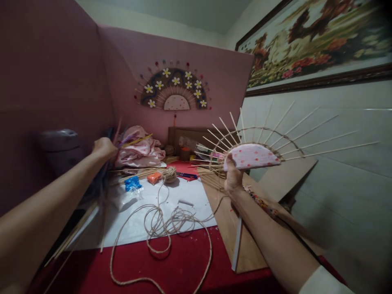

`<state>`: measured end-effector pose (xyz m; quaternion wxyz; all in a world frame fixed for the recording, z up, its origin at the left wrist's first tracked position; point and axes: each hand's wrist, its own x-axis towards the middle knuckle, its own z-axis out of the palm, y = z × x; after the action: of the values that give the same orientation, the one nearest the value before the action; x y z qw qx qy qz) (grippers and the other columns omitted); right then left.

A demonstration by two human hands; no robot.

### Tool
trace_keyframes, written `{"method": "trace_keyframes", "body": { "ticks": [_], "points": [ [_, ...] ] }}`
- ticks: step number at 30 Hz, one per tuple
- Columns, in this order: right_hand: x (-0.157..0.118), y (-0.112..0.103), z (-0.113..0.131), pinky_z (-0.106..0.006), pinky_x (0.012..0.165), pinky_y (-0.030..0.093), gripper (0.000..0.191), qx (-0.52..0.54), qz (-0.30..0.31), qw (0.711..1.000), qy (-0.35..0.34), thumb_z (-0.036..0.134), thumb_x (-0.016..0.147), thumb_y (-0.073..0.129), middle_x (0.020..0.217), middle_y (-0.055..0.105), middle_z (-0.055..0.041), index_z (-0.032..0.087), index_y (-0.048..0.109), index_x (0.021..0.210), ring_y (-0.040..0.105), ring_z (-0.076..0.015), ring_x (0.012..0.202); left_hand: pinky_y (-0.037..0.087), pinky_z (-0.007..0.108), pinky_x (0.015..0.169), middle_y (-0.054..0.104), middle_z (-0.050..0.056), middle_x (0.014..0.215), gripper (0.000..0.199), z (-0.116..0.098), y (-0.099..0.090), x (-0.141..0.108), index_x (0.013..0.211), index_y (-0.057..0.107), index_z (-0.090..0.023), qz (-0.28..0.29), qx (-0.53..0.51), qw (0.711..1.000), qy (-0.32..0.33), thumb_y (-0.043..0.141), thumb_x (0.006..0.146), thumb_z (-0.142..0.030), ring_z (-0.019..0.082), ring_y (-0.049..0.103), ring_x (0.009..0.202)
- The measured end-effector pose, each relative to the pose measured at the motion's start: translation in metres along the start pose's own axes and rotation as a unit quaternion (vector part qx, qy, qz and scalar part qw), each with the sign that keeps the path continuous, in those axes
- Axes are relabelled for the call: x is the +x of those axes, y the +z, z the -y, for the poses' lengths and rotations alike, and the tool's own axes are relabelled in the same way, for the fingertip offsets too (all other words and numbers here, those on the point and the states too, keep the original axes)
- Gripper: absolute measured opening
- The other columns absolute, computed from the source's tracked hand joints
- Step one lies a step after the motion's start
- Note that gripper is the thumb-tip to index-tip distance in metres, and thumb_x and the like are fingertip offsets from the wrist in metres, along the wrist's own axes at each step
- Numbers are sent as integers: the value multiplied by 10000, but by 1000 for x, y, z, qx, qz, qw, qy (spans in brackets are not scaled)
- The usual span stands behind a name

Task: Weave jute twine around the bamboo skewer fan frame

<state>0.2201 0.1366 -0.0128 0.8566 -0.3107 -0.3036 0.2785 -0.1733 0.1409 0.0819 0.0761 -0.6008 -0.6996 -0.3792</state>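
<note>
My right hand [234, 177] grips a half-round fan frame by its panel [254, 157], thumb on the front. The panel is pale pink with red spots. Thin wooden sticks fan out from it, and twine [272, 130] is woven across them in an arc. From the frame the twine trails down to loose loops [171, 222] on the table. Over at the left, my left hand [105, 149] is blurred and looks closed beside thin pink, purple and yellow strips [137, 141]. What its fingers hold is not clear.
A twine ball [169, 174], orange packet [154, 177] and blue packet [132, 183] lie by white paper [196, 192]. Loose sticks [143, 173] and bunched pink cloth [142, 153] lie behind. A wooden board [251, 245] is at right. A flowered fan [176, 87] hangs on the pink partition.
</note>
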Motion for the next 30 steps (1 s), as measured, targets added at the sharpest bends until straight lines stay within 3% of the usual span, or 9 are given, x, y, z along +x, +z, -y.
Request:
{"method": "trace_keyframes", "body": {
  "ticks": [3, 6, 8, 11, 14, 18, 21, 25, 30],
  "points": [
    [-2, 1, 1, -223, 593, 489, 493, 12, 27, 999, 22, 414, 559, 764, 815, 647, 4, 159, 604, 950, 593, -108, 665, 395, 633, 735, 568, 224, 831, 294, -9, 6, -9, 556, 461, -110, 15, 40, 996, -79, 726, 555, -238, 487, 505, 1005],
    [-6, 1, 3, -209, 580, 484, 448, 21, 73, 997, 30, 415, 563, 758, 748, 645, 24, 172, 607, 907, 588, -98, 637, 377, 565, 867, 562, 202, 1085, 358, -35, 15, -26, 868, 579, -71, 3, 17, 1000, -7, 682, 645, -331, 392, 509, 1076],
    [-10, 2, 6, -222, 596, 496, 396, 22, 119, 992, 38, 439, 597, 729, 711, 642, 25, 170, 612, 863, 581, -97, 610, 388, 466, 901, 627, 175, 1050, 299, -59, 27, -42, 931, 612, -51, 15, -118, 991, 59, 624, 681, -215, 315, 535, 1044],
    [-17, 2, 9, -256, 649, 513, 331, 25, 175, 983, 52, 445, 640, 697, 678, 636, 25, 174, 616, 814, 578, -104, 605, 475, 303, 758, 701, 103, 899, 235, -98, 48, -77, 893, 657, -80, 69, -199, 972, 103, 523, 758, -217, 191, 624, 825],
    [-24, 3, 12, -270, 715, 507, 280, 24, 201, 978, 60, 401, 642, 715, 701, 642, 25, 177, 612, 776, 580, -104, 640, 482, 265, 635, 706, 63, 805, 194, -136, 62, -122, 837, 678, -146, 135, -296, 933, 152, 556, 745, -265, 170, 631, 725],
    [-32, 3, 12, -253, 748, 486, 255, 16, 216, 974, 68, 375, 637, 733, 712, 634, 25, 170, 602, 713, 570, -97, 665, 420, 247, 473, 649, 47, 641, 145, -172, 65, -164, 733, 641, -161, 231, -413, 877, 80, 554, 743, -277, 147, 584, 546],
    [-37, 4, 14, -255, 755, 487, 292, 26, 212, 973, 84, 389, 626, 739, 763, 642, 29, 180, 609, 783, 580, -98, 705, 398, 243, 470, 604, 12, 609, 104, -178, 64, -168, 747, 591, -177, 158, -427, 887, 70, 574, 739, -279, 129, 540, 514],
    [-42, 7, 18, -268, 766, 502, 377, 64, 212, 964, 150, 431, 606, 739, 832, 657, 19, 191, 618, 870, 602, -110, 718, 419, 250, 552, 587, -4, 666, 86, -163, 66, -164, 783, 562, -192, 55, -438, 893, 93, 562, 767, -276, 131, 547, 606],
    [-45, 6, 15, -284, 798, 497, 407, 53, 236, 962, 127, 462, 597, 738, 872, 670, -19, 178, 641, 871, 608, -140, 801, 460, 270, 646, 651, 58, 897, 266, -147, 69, -175, 919, 570, -172, 153, -585, 796, 18, 671, 706, -295, 165, 607, 793]
  ]
}}
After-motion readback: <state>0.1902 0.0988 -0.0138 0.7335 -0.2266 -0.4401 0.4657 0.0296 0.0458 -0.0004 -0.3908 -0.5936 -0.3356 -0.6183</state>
